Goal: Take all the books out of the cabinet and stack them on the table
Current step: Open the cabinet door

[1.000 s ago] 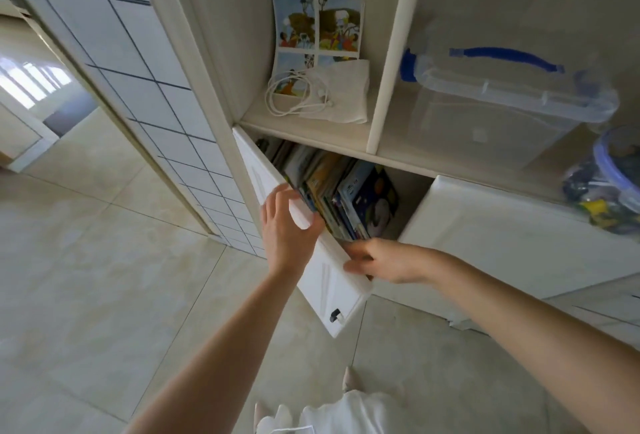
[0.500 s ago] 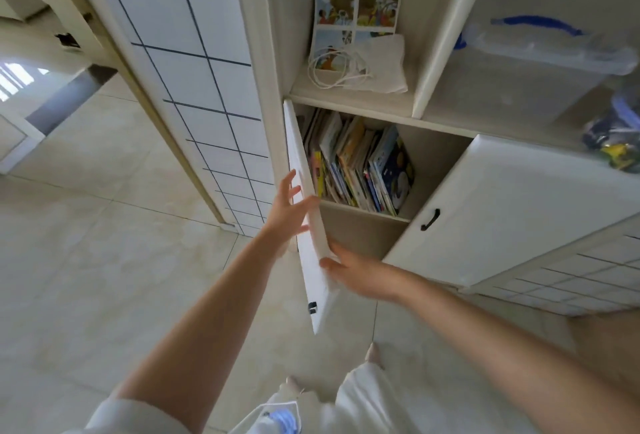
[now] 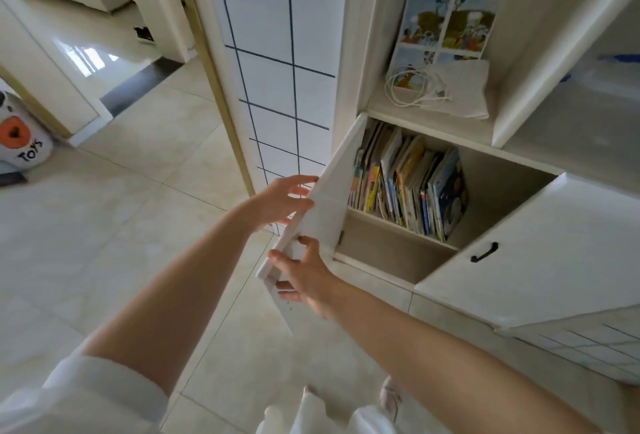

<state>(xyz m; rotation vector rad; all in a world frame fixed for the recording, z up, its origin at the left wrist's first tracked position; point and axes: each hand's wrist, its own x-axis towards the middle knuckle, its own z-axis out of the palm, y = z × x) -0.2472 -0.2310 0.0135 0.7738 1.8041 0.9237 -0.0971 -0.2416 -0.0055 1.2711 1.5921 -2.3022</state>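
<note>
A row of colourful thin books [image 3: 408, 184] stands upright on a shelf inside the white cabinet [image 3: 391, 246], leaning together toward the left side. The left cabinet door [image 3: 329, 198] is swung wide open. My left hand [image 3: 280, 199] rests flat against the door's outer face with fingers spread. My right hand [image 3: 304, 274] grips the door's lower free edge, thumb on the inner face. Neither hand touches a book. No table is in view.
The right cabinet door [image 3: 540, 253] with a black handle [image 3: 484, 252] stands partly open. Above, a shelf holds a picture book [image 3: 446, 25], a white cable [image 3: 412, 90] and a folded cloth [image 3: 460, 90]. A tiled wall panel [image 3: 277, 70] is left; a toy bin [image 3: 20, 142] is far left.
The left door has swung farther open under both hands. The view has pulled back and shifted left, showing more of the books and the cabinet interior.
</note>
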